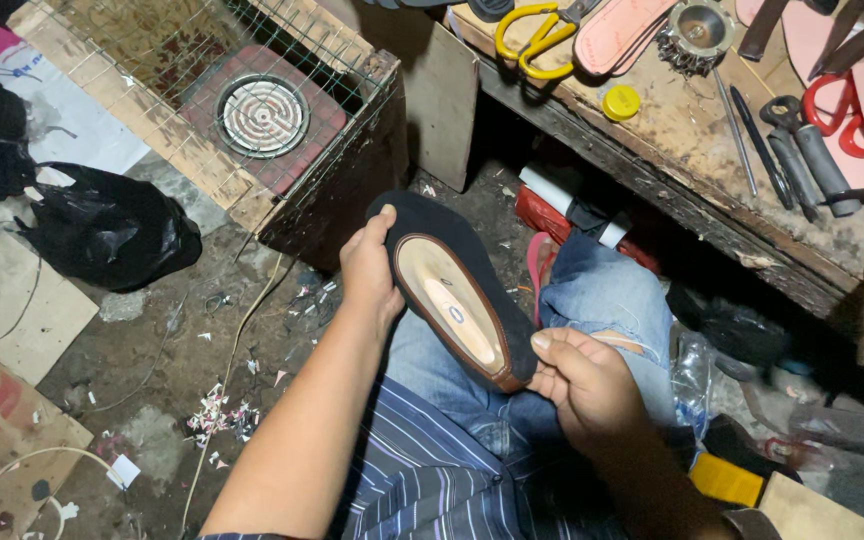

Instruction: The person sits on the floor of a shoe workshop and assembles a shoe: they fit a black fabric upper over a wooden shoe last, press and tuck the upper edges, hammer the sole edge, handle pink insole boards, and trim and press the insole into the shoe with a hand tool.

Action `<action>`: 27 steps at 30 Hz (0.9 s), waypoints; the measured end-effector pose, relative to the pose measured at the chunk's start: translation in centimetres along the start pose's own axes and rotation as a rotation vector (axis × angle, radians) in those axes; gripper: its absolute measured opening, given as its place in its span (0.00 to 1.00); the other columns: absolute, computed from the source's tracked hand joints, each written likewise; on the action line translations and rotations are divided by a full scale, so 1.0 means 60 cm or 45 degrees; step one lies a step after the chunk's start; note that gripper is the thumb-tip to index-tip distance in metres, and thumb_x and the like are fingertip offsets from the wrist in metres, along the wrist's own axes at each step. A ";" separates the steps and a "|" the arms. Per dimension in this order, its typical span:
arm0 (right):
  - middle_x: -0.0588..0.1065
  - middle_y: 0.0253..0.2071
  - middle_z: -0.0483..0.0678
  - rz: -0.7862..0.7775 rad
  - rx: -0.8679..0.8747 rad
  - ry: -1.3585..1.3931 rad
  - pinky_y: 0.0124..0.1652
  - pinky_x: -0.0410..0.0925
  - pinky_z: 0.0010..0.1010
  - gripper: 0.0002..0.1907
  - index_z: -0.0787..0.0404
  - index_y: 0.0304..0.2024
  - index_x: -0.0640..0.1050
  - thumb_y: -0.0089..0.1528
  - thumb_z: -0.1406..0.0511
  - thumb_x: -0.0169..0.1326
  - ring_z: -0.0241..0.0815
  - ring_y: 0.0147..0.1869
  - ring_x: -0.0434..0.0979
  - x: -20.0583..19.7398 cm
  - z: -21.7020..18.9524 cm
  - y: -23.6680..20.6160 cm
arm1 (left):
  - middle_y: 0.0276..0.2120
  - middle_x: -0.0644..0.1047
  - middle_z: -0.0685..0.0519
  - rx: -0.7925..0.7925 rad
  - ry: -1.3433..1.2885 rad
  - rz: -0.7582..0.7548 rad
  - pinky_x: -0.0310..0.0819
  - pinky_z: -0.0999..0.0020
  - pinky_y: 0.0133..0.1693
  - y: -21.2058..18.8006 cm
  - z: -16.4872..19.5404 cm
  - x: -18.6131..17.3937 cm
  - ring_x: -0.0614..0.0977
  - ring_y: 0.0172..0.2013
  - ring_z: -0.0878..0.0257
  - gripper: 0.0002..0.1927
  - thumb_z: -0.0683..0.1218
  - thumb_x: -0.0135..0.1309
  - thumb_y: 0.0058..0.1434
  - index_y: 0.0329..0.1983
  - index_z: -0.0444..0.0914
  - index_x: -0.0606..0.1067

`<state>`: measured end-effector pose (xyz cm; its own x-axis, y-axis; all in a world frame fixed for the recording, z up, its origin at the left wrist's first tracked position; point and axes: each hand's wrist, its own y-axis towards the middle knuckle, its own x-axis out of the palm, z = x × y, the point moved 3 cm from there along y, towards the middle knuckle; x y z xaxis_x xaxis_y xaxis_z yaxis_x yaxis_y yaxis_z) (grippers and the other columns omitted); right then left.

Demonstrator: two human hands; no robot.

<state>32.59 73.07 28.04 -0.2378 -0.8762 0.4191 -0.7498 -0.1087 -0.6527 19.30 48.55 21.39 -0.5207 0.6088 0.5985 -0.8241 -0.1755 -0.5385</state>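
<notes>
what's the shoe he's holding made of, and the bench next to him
The shoe looks like black matte fabric or suede outside, with a smooth tan insole, probably leather or imitation, and a brown glossy rim; left hand and right hand grip its ends. The workbench is bare, worn wood: visible grain, stains, rough edges.

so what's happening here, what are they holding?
A seated person holds a black flat shoe over their lap with both bare hands, its tan insole facing up. The left hand grips the toe end and the right hand pinches the heel end. To the left sits a wire-mesh wooden box with a coil heater inside. The workbench at upper right carries yellow scissors, pink soles and hand tools.
</notes>
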 end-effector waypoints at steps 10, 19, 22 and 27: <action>0.79 0.45 0.60 -0.184 -0.079 0.332 0.53 0.72 0.45 0.13 0.75 0.47 0.73 0.67 0.69 0.44 0.51 0.48 0.81 0.038 -0.002 -0.005 | 0.36 0.81 0.41 -0.115 -0.038 0.103 0.83 0.50 0.40 0.003 0.004 0.003 0.85 0.35 0.48 0.13 0.44 0.54 0.60 0.42 0.27 0.76; 0.80 0.41 0.60 -0.062 -0.218 0.107 0.47 0.76 0.44 0.11 0.72 0.44 0.76 0.67 0.68 0.48 0.50 0.44 0.82 0.037 0.001 -0.035 | 0.40 0.81 0.42 -0.237 -0.125 0.104 0.80 0.46 0.47 0.052 -0.007 -0.016 0.83 0.41 0.47 0.12 0.46 0.54 0.62 0.43 0.32 0.76; 0.79 0.39 0.59 -0.031 -0.256 0.099 0.47 0.75 0.44 0.07 0.70 0.42 0.76 0.66 0.70 0.50 0.49 0.43 0.82 0.035 0.005 -0.035 | 0.41 0.81 0.42 -0.203 -0.118 0.105 0.81 0.47 0.47 0.052 -0.013 -0.023 0.84 0.42 0.47 0.13 0.46 0.53 0.62 0.44 0.32 0.76; 0.79 0.39 0.57 -0.105 -0.321 0.106 0.50 0.76 0.42 0.03 0.69 0.41 0.74 0.65 0.73 0.52 0.49 0.43 0.83 0.040 0.013 -0.033 | 0.41 0.81 0.41 -0.206 -0.128 0.089 0.80 0.47 0.47 0.045 -0.012 -0.021 0.84 0.42 0.47 0.14 0.46 0.53 0.62 0.46 0.32 0.76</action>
<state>34.01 70.82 29.82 -0.2122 -0.8264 0.5216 -0.8960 -0.0485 -0.4413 17.89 47.86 18.79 -0.6017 0.5178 0.6082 -0.7428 -0.0828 -0.6644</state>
